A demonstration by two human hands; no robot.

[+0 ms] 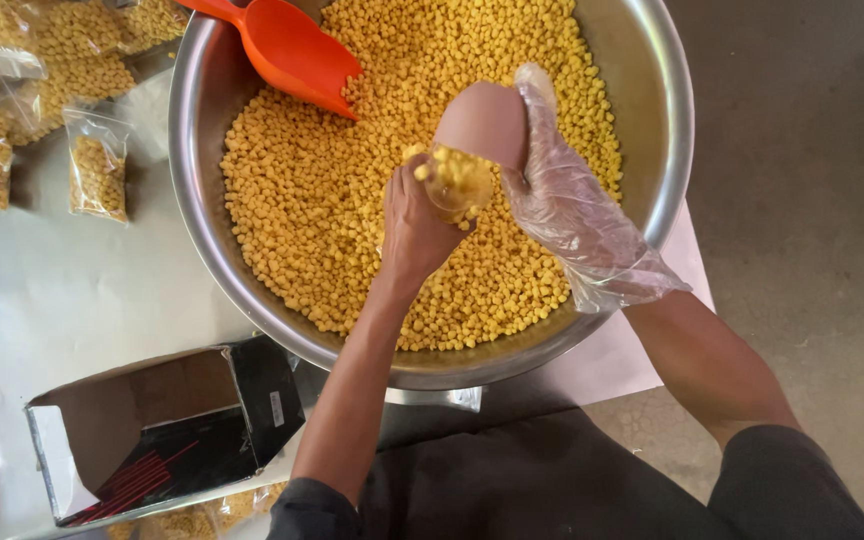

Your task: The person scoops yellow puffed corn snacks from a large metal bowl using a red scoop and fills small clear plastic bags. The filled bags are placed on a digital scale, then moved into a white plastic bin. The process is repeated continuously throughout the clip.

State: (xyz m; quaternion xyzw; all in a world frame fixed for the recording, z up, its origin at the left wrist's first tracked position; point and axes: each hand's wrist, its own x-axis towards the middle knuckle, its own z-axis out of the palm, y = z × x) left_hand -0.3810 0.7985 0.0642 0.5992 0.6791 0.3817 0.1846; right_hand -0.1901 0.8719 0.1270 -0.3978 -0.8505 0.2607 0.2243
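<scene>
Over the middle of the big steel bowl (677,150), the bare left hand (414,228) pinches a small clear bag (455,182) by its neck. The gloved right hand (562,195) is wrapped round a pink scoop (482,122), tipping yellow puffed snacks (312,200) into it. The bag mouth looks narrow, so a hasty tilt could spill pieces. An orange scoop (297,48) rests at the bowl's far edge.

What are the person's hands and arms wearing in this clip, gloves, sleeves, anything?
The right hand wears a loose, crinkled, clear plastic glove that flares open past the wrist. The left hand is bare. Both forearms are uncovered, with dark sleeves pushed up around the elbows. No watch or jewellery shows.
</scene>
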